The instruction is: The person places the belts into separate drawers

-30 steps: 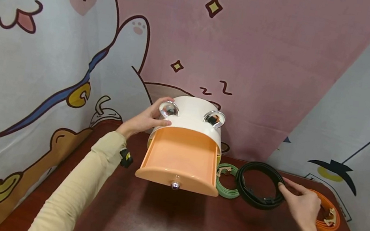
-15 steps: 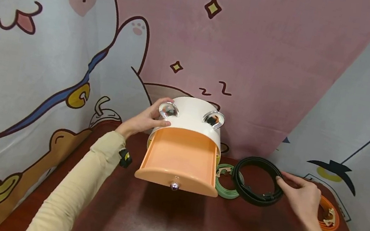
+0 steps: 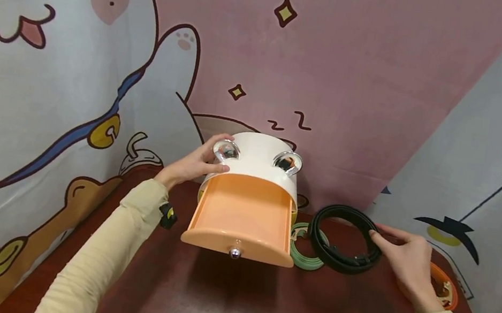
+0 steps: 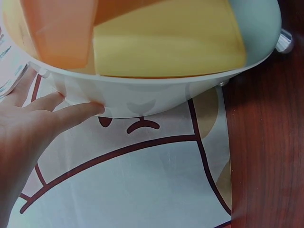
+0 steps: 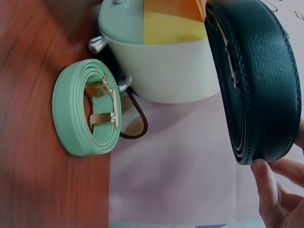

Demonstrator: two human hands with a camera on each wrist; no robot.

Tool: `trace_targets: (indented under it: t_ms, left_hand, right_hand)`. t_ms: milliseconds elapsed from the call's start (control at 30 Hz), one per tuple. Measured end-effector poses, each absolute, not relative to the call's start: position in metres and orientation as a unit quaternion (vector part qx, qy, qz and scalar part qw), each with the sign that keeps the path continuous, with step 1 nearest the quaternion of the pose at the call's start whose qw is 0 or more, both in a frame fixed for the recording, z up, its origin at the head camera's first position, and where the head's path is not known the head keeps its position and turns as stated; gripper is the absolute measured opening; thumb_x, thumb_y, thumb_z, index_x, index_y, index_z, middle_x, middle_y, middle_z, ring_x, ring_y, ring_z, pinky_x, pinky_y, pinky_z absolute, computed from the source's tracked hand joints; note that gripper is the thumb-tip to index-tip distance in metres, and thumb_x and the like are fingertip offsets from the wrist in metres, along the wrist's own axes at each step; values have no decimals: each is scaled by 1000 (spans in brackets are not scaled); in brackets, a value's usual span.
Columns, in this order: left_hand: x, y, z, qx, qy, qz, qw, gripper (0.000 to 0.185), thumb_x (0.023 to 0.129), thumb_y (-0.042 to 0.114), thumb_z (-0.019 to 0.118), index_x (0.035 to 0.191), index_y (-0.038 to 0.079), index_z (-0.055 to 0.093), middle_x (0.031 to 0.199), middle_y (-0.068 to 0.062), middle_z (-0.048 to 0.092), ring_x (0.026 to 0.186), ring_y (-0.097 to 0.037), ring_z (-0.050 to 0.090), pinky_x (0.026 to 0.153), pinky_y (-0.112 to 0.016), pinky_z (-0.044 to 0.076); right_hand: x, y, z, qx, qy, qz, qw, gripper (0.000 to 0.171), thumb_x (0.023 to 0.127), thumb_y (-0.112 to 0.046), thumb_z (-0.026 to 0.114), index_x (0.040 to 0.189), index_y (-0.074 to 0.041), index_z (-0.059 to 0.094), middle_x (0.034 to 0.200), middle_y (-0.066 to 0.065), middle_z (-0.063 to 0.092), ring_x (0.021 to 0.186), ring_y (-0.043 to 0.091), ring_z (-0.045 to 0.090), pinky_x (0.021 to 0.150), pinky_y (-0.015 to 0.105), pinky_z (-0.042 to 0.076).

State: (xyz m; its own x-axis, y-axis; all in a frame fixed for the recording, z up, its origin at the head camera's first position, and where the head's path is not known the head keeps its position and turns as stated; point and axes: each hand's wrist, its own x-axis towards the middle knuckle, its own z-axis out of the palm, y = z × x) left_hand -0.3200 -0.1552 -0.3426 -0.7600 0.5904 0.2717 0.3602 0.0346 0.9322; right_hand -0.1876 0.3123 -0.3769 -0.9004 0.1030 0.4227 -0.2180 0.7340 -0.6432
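A white desktop drawer box (image 3: 261,152) with two silver ring-shaped eyes stands at the table's back. Its peach drawer (image 3: 245,210), with a round metal knob, is pulled out. My left hand (image 3: 196,163) rests on the box's upper left side, thumb toward the front; fingertips (image 4: 95,109) touch the white wall in the left wrist view. My right hand (image 3: 408,261) pinches a coiled black belt (image 5: 266,80) at its right edge, thumb on the near side. In the head view the belt overlaps a coiled green belt (image 3: 308,264) lying beside the box.
An orange coiled belt (image 3: 454,296) lies at the right, partly hidden behind my right hand. The dark red wooden table (image 3: 229,304) meets a cartoon-printed cloth backdrop (image 3: 363,87) behind the box.
My right hand has carried the black belt a little left and upward, toward the box, overlapping the green belt more. The left hand and drawer stay put.
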Motion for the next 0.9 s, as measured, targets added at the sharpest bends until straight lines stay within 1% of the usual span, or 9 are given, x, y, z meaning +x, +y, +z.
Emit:
trace_targets:
  t_ms: [133, 200, 300, 400, 533, 633, 700, 767, 900]
  left_hand:
    - [-321, -155, -342, 338, 706, 614, 98, 70, 94, -7, 57, 148, 16, 21, 113, -15, 48, 82, -23, 54, 71, -31, 48]
    - [-321, -155, -342, 337, 708, 613, 98, 70, 93, -7, 57, 148, 16, 21, 110, -15, 48, 80, -24, 53, 70, -31, 48]
    - [-322, -155, -341, 337, 709, 613, 97, 70, 93, -8, 57, 148, 16, 20, 107, -15, 48, 78, -24, 53, 69, -31, 48]
    - [-322, -156, -341, 334, 710, 613, 95, 71, 93, -9, 57, 149, 15, 20, 111, -16, 47, 80, -24, 52, 70, -30, 48]
    - [-321, -156, -340, 325, 710, 617, 97, 71, 93, -8, 57, 149, 16, 20, 123, -17, 46, 93, -25, 53, 74, -30, 48]
    - [-320, -157, -339, 321, 709, 619, 99, 71, 93, -8, 57, 149, 16, 20, 127, -18, 45, 96, -26, 52, 75, -30, 49]
    - [-319, -157, -339, 322, 711, 617, 98, 70, 93, -8, 57, 149, 16, 20, 126, -19, 44, 95, -26, 52, 75, -31, 48]
    - [-319, -157, -340, 322, 714, 614, 97, 70, 93, -7, 58, 149, 15, 21, 127, -18, 44, 96, -25, 53, 76, -31, 48]
    - [-317, -156, -342, 324, 717, 610, 94, 70, 93, -6, 59, 149, 15, 21, 131, -17, 42, 100, -23, 52, 78, -31, 48]
  right_hand:
    - [-189, 309, -365, 39, -903, 379, 195, 36, 90, -27, 71, 113, 0, 71, 96, 22, 69, 37, 11, 32, 37, 28, 27]
    - [-190, 307, -360, 40, -903, 388, 180, 37, 90, -28, 71, 114, 0, 70, 90, 20, 70, 35, 12, 26, 36, 29, 26]
    - [-193, 304, -353, 42, -904, 393, 163, 39, 90, -30, 70, 115, 0, 70, 80, 14, 71, 36, 11, 29, 36, 29, 26]
    - [-194, 300, -348, 48, -903, 400, 149, 40, 91, -32, 70, 115, 0, 70, 76, 12, 71, 36, 11, 28, 36, 30, 27]
    - [-195, 294, -342, 62, -902, 402, 144, 40, 91, -31, 70, 116, 0, 69, 87, 15, 71, 42, 11, 40, 39, 30, 28]
    - [-197, 288, -339, 73, -902, 399, 150, 38, 90, -30, 70, 115, -1, 70, 86, 15, 71, 51, 14, 51, 40, 30, 30]
    - [-198, 284, -337, 77, -902, 397, 151, 37, 90, -30, 71, 114, -1, 71, 81, 13, 71, 50, 15, 51, 39, 30, 30]
    - [-199, 279, -336, 78, -902, 396, 150, 36, 89, -30, 71, 113, -2, 72, 81, 12, 71, 53, 14, 54, 41, 29, 33]
    - [-200, 270, -334, 88, -903, 397, 137, 34, 90, -28, 71, 113, -4, 72, 96, 17, 70, 63, 10, 59, 47, 27, 39]
